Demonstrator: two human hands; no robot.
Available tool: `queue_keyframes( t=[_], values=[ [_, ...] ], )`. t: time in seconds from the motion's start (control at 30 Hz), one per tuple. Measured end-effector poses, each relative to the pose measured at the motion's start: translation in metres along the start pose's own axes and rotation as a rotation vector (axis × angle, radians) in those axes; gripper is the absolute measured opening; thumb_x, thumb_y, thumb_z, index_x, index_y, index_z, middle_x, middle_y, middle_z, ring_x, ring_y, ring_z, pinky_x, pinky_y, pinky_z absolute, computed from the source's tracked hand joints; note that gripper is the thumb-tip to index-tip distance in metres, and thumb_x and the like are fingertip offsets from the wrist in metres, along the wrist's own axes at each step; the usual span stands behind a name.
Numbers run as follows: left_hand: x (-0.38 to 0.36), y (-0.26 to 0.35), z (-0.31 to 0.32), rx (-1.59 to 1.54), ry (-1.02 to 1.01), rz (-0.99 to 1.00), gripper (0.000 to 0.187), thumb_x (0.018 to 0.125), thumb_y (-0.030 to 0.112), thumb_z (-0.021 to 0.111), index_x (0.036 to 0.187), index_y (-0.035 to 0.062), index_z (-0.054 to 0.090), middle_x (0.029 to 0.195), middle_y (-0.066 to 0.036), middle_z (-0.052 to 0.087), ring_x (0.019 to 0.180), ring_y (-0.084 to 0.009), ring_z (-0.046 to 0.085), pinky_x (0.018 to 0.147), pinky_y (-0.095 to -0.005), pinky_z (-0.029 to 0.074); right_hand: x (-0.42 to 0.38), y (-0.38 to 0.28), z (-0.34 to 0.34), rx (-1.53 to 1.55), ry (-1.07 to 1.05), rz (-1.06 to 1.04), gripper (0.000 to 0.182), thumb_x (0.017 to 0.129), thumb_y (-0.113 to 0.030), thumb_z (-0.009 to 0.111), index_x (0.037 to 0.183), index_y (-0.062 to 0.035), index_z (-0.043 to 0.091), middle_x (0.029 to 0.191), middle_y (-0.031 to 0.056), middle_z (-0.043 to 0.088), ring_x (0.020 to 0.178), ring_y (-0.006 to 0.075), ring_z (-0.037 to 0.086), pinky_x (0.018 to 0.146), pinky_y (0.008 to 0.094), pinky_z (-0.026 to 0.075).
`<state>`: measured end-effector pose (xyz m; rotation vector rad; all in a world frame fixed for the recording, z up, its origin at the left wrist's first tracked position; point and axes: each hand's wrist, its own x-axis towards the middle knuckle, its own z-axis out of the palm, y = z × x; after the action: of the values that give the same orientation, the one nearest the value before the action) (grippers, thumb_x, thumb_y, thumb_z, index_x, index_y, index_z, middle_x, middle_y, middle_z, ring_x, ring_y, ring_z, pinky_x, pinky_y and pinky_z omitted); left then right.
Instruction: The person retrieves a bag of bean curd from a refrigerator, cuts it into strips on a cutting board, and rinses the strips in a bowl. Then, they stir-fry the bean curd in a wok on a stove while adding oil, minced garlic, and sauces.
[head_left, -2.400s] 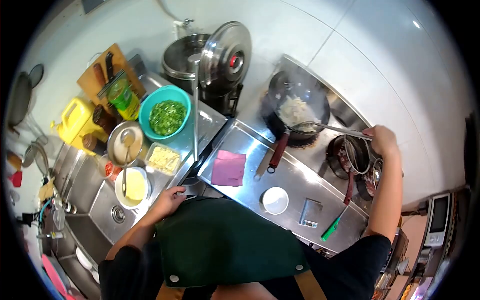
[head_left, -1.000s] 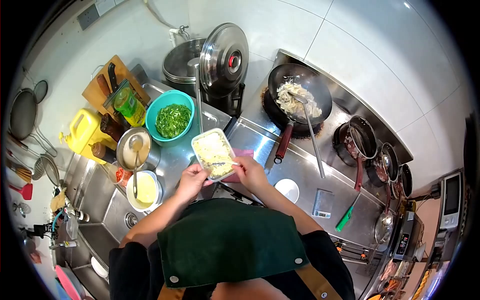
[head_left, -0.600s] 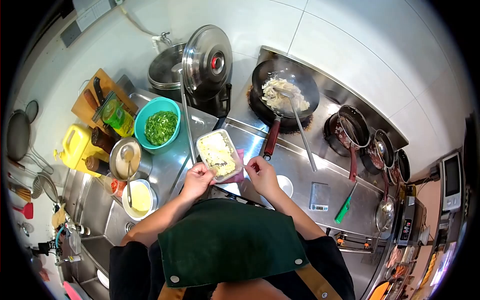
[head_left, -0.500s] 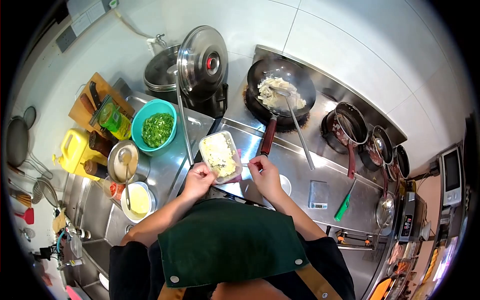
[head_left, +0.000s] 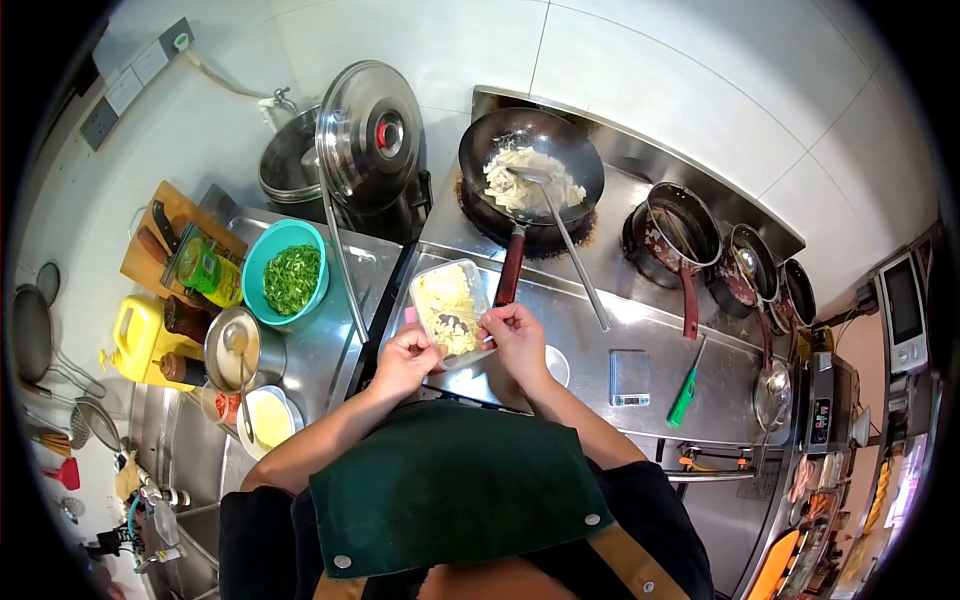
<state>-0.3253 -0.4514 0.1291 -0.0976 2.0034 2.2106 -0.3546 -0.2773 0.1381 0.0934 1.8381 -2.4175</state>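
A clear plastic container (head_left: 447, 300) of chopped pale yellow food is in front of my body. At its lower left edge, my left hand (head_left: 408, 362) has its fingers closed on the container. My right hand (head_left: 515, 335) pinches the handle of a spoon (head_left: 455, 322), whose bowl lies in the food. Beyond, a black wok (head_left: 590, 165) on the stove holds pale sliced food (head_left: 520, 185), with a long-handled metal spatula (head_left: 575, 255) resting in it.
To the left stand a teal bowl (head_left: 252, 290) of chopped greens, a metal pot (head_left: 272, 350), a yellow jug (head_left: 135, 335) and a knife block (head_left: 150, 215). Rightward are a scale (head_left: 629, 372), a green lighter (head_left: 683, 400) and several pans (head_left: 690, 215). A large lid (head_left: 350, 110) leans behind.
The spoon's bowl is now in the container's food, and my right hand has come closer to the container's edge. The view has shifted slightly.
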Motion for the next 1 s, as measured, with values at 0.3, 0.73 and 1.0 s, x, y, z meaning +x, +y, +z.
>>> queue_keyframes(
  t=[0.3, 0.73, 1.0],
  values=[
    [0.024, 0.016, 0.004, -0.234, -0.01, -0.153, 0.01, 0.08, 0.009, 0.057, 0.08, 0.0003, 0.053, 0.077, -0.004, 0.057, 0.069, -0.0085, 0.056, 0.059, -0.0194, 0.049, 0.018, -0.021, -0.013, 0.081, 0.097, -0.011, 0.006, 0.081, -0.004, 0.054, 0.08, -0.0022, 0.048, 0.074, 0.0087, 0.058, 0.06, 0.0105, 0.055, 0.046, 0.0216, 0.047],
    [0.076, 0.019, 0.011, -0.404, 0.066, -0.283, 0.01, 0.08, 0.012, 0.057, 0.078, 0.0048, 0.05, 0.077, -0.004, 0.055, 0.067, -0.0123, 0.056, 0.065, -0.0268, 0.051, 0.142, -0.093, -0.026, -0.005, 0.302, -0.214, 0.006, 0.076, -0.006, 0.055, 0.072, -0.0018, 0.053, 0.058, 0.0065, 0.054, 0.049, 0.014, 0.052, 0.044, 0.024, 0.042],
    [0.053, -0.001, -0.018, -0.392, 0.103, -0.353, 0.016, 0.081, 0.013, 0.055, 0.091, 0.0011, 0.052, 0.089, -0.009, 0.058, 0.079, -0.0169, 0.059, 0.065, -0.0267, 0.051, 0.11, -0.034, -0.019, -0.57, 0.156, -0.401, 0.008, 0.074, -0.007, 0.058, 0.071, -0.001, 0.055, 0.06, 0.0061, 0.056, 0.059, 0.013, 0.056, 0.053, 0.0261, 0.044]
  ],
)
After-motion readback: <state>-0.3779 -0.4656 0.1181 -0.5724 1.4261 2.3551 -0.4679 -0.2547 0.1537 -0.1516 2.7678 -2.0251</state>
